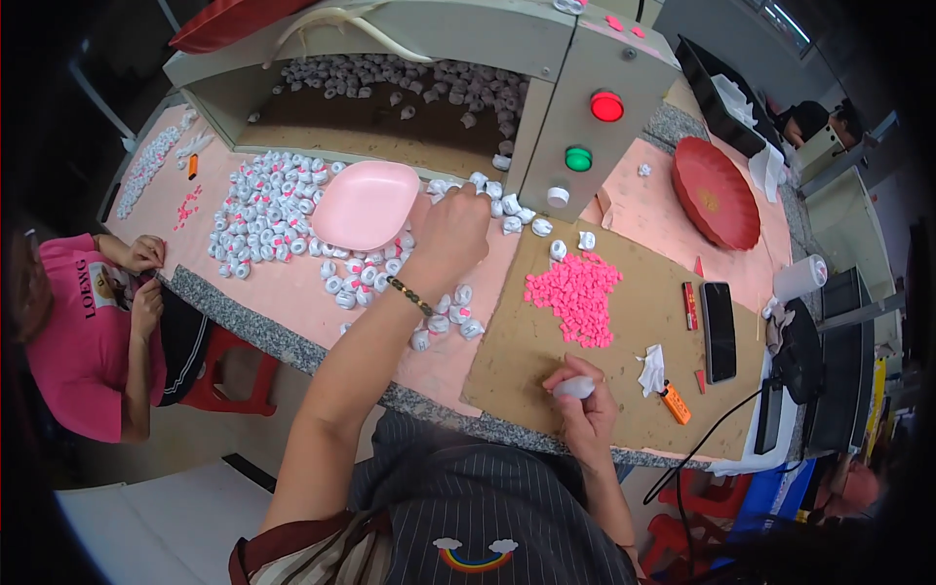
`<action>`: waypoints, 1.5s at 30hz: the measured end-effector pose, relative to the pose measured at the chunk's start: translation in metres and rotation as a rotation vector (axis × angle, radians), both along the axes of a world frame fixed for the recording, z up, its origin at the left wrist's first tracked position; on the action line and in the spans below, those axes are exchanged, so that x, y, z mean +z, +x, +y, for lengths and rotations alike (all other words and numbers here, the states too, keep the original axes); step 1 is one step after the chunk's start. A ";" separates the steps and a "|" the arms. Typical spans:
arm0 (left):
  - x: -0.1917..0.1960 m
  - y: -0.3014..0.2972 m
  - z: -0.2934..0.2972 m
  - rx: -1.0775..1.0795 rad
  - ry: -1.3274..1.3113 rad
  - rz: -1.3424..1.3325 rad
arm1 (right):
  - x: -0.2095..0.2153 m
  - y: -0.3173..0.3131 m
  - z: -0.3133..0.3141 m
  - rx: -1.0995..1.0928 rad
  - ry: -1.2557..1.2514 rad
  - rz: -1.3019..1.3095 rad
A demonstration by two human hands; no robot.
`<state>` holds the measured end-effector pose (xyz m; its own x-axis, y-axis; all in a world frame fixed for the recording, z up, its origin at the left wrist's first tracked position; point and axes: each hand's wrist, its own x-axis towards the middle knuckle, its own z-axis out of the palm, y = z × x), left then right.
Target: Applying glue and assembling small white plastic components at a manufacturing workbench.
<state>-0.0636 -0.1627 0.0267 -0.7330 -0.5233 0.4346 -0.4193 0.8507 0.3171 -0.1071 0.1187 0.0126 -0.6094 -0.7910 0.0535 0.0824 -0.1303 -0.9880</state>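
My left hand (453,232), with a beaded bracelet on its wrist, reaches over small round white pieces (512,205) at the machine opening. Its fingers are bent together with their tips among the pieces; what they pinch is hidden. Left of it, a pale pink dish (366,205) rests on a heap of white pieces (258,210), several with pink spots. My right hand (590,414) is curled near the table's front edge. A whitish, smooth thing (575,387) shows at its thumb; I cannot tell whether it is a finger cover or held. Small pink pieces (575,297) lie piled beyond it.
The grey machine (565,136) holds more white pieces and bears red and green buttons. At right lie a red fluted tray (717,195), a phone (720,331), an orange lighter (675,403) and crumpled tissue (651,370). A person in pink (88,331) sits at left.
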 end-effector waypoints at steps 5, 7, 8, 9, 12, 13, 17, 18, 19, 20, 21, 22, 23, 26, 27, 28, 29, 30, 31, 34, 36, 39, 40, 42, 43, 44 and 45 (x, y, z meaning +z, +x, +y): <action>0.019 0.015 0.044 -0.240 0.527 0.172 | -0.011 -0.006 0.009 -0.052 -0.125 -0.199; 0.010 0.032 0.069 -0.341 0.987 0.278 | -0.005 -0.007 0.016 -0.133 -0.047 -0.056; 0.004 0.037 0.082 -0.435 1.451 0.389 | -0.006 -0.008 0.021 -0.150 -0.035 -0.063; 0.004 0.043 0.093 -0.430 1.462 0.383 | -0.005 -0.011 0.023 -0.186 -0.080 0.025; 0.004 0.054 0.117 -0.534 1.664 0.442 | 0.009 -0.013 0.027 -0.273 -0.099 0.157; -0.002 0.056 0.121 -0.571 1.612 0.372 | 0.013 -0.014 0.028 -0.291 -0.074 0.187; -0.020 0.058 0.142 -0.570 1.699 0.439 | 0.030 -0.013 0.031 -0.338 -0.008 0.404; -0.021 0.057 0.146 -0.532 1.736 0.548 | 0.032 -0.012 0.032 -0.353 0.010 0.497; -0.021 0.057 0.149 -0.528 1.738 0.548 | 0.032 -0.012 0.032 -0.351 0.012 0.494; -0.022 0.056 0.151 -0.465 1.707 0.564 | 0.032 -0.012 0.034 -0.352 -0.004 0.562; -0.022 0.057 0.153 -0.402 1.674 0.579 | 0.032 -0.012 0.035 -0.351 -0.020 0.629; -0.025 0.058 0.154 -0.400 1.676 0.578 | 0.032 -0.011 0.035 -0.351 -0.019 0.628; -0.028 0.058 0.155 -0.420 1.606 0.598 | 0.034 -0.011 0.035 -0.343 -0.016 0.680; -0.030 0.059 0.156 -0.425 1.547 0.620 | 0.035 -0.012 0.034 -0.324 0.002 0.770; -0.029 0.060 0.155 -0.412 1.557 0.624 | 0.036 -0.012 0.033 -0.314 0.015 0.808; -0.029 0.060 0.155 -0.411 1.558 0.624 | 0.035 -0.012 0.031 -0.314 0.015 0.808; -0.029 0.060 0.155 -0.412 1.563 0.617 | 0.035 -0.012 0.030 -0.306 0.022 0.803; -0.028 0.060 0.155 -0.413 1.568 0.610 | 0.035 -0.011 0.029 -0.298 0.029 0.799; -0.028 0.060 0.155 -0.412 1.570 0.610 | 0.035 -0.011 0.029 -0.297 0.030 0.798; -0.027 0.061 0.154 -0.398 1.662 0.591 | 0.032 -0.010 0.028 -0.286 0.040 0.806; -0.026 0.061 0.154 -0.389 1.634 0.559 | 0.032 -0.010 0.027 -0.282 0.048 0.804; -0.028 0.061 0.154 -0.388 1.634 0.544 | 0.032 -0.010 0.027 -0.284 0.058 0.800; -0.028 0.061 0.154 -0.387 1.635 0.544 | 0.032 -0.010 0.027 -0.284 0.058 0.799; -0.026 0.061 0.154 -0.381 1.593 0.542 | 0.032 -0.011 0.027 -0.276 0.041 0.834; -0.026 0.060 0.154 -0.382 1.594 0.542 | 0.032 -0.012 0.027 -0.277 0.041 0.834; -0.026 0.060 0.155 -0.379 1.610 0.552 | 0.033 -0.012 0.027 -0.275 0.049 0.837; -0.027 0.060 0.155 -0.376 1.625 0.563 | 0.033 -0.012 0.026 -0.272 0.056 0.839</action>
